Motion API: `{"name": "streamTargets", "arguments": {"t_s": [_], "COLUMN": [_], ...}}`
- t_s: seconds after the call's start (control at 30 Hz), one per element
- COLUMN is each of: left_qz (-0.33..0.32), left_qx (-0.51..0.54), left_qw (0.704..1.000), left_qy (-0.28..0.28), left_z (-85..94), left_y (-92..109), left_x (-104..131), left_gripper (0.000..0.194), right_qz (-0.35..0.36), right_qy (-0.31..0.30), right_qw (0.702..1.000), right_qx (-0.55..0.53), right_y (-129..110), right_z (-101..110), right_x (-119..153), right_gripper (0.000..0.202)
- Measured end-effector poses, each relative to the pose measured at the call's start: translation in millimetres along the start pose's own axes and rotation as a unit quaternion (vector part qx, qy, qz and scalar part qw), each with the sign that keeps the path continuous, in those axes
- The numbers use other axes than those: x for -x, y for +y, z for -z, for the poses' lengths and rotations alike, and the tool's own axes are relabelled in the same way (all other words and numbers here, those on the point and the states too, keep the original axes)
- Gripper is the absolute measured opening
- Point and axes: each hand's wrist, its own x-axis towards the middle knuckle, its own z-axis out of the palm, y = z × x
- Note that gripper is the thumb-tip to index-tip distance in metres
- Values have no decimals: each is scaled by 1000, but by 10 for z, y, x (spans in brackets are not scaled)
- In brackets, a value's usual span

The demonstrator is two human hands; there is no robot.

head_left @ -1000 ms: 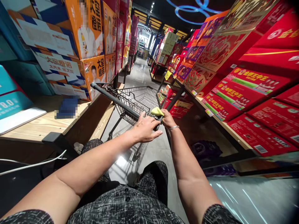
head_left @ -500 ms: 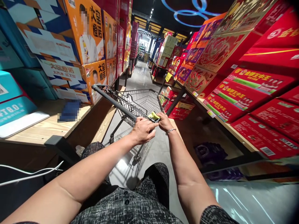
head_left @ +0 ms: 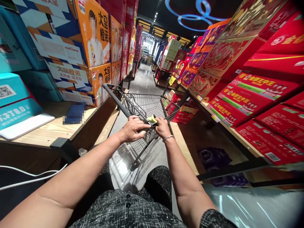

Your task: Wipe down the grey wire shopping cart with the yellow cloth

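A black wire shopping cart [head_left: 152,103] stands in front of me, turned at an angle across the aisle, and its basket shows nothing inside. My left hand [head_left: 133,129] is closed over the dark handlebar [head_left: 117,102], near its right end, with the index finger stretched toward my other hand. At the handlebar's right corner my right hand [head_left: 162,127] is closed on a crumpled yellow-green cloth [head_left: 152,119]. The cloth sticks out between the two hands, against the cart frame. A bracelet circles my right wrist.
Orange drink cartons [head_left: 97,41] are stacked on a wooden shelf [head_left: 45,126] at left, beside a pixelated blue item [head_left: 74,113]. Red boxes [head_left: 247,98] fill the right shelf. A grey tiled aisle [head_left: 143,76] runs ahead between the displays.
My left hand has slid slightly left and away from my right hand. The cart has turned a little, its basket shifting right, and the cloth has moved slightly left with my right hand.
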Motion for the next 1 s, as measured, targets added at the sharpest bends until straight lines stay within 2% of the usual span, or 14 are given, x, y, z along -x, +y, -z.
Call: {"name": "streamTargets", "arguments": {"t_s": [0.2,0.37,0.47,0.53,0.63,0.7,0.77,0.83,0.93,1.0], "left_qz": [-2,26,67,105,153,166,171,173,184,190], "left_qx": [31,13,0,16,50,70,88,97,71,9], "left_qw": [1000,999,997,993,986,983,981,980,980,980], "left_qy": [2,15,35,44,52,45,38,22,-28,-67], "left_z": [229,297,291,285,300,335,390,458,557,603], "left_y": [-251,-326,-321,-320,-342,-375,-416,-456,-490,-472], "left_x": [130,200,248,275,294,295,290,273,213,154], "left_gripper": [44,67,64,60,71,88,103,109,99,83], "right_qz": [4,7,-33,-33,46,129,220,280,261,223], "right_qy": [-14,-6,55,117,225,264,244,197,161,143], "right_qw": [999,1000,997,986,950,933,931,935,951,964], "right_qx": [34,21,-35,-114,-210,-208,-156,-88,-23,1], "right_y": [-281,-193,-111,-176,-476,-703,-830,-802,-539,-333], "right_z": [-28,-94,-170,-249,-417,-544,-663,-762,-834,-804], "right_x": [32,-51,-58,-1,144,216,237,228,249,301], "right_gripper": [44,41,44,42,40,38,33,29,26,25]}}
